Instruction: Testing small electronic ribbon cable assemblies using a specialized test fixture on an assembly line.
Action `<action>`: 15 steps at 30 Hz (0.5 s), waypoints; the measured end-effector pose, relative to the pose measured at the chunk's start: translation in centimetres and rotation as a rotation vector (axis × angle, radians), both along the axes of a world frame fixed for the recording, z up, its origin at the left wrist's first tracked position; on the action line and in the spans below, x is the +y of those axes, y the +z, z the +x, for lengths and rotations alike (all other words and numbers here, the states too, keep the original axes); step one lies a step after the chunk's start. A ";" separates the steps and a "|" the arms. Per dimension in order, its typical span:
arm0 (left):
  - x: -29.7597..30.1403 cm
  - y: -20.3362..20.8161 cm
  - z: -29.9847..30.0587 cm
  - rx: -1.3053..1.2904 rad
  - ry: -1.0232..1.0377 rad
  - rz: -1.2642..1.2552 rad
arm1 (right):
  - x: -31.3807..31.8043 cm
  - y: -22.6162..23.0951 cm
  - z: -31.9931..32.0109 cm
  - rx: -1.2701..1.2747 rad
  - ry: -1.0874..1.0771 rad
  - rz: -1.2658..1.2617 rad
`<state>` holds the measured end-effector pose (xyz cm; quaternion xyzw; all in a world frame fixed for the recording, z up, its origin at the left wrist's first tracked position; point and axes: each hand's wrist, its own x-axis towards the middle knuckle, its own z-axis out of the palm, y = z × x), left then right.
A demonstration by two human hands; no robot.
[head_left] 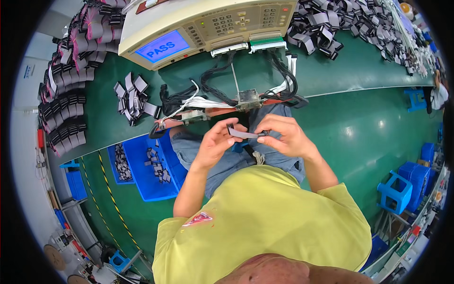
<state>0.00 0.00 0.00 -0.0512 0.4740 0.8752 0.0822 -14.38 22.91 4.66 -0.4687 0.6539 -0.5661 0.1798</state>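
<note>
A short grey ribbon cable (243,135) with black end connectors spans the gap between my two hands, above my lap. My left hand (218,142) has its fingers closed about the left end, where a black connector stands up. Thumb and fingers of my right hand (286,136) pinch the other end, partly covering its connector. Just beyond my hands, at the table's edge, a test fixture (248,99) with a clear block sits on an orange strip. Black and white wire bundles (219,75) run from it to a beige tester (208,28) with a lit blue screen.
On the green table (326,71), a small cable pile (135,97) lies left, a large cable heap (326,23) back right. Stacked cable bundles (71,102) line the far left edge. Blue bins (156,189) with small parts stand below left. A blue stool (395,191) is at right.
</note>
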 end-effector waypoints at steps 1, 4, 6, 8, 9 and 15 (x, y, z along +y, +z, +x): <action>0.2 1.0 0.2 0.080 0.075 -0.007 | 0.2 0.3 -0.1 -0.061 0.025 0.027; -1.2 -0.3 1.1 0.182 0.121 -0.058 | 0.1 0.4 -0.3 -0.114 0.062 0.022; -1.6 -0.7 0.9 0.259 0.105 -0.128 | -0.4 0.2 -0.1 -0.107 0.070 -0.006; -1.8 -0.5 0.9 0.268 0.055 -0.093 | -0.7 -0.3 0.7 -0.435 0.034 -0.077; -1.7 -0.3 0.8 0.278 -0.002 -0.057 | -0.7 -0.6 0.9 -0.433 0.033 -0.075; -0.4 0.8 0.2 0.272 -0.091 0.006 | -1.9 -0.9 2.4 -0.513 0.035 0.015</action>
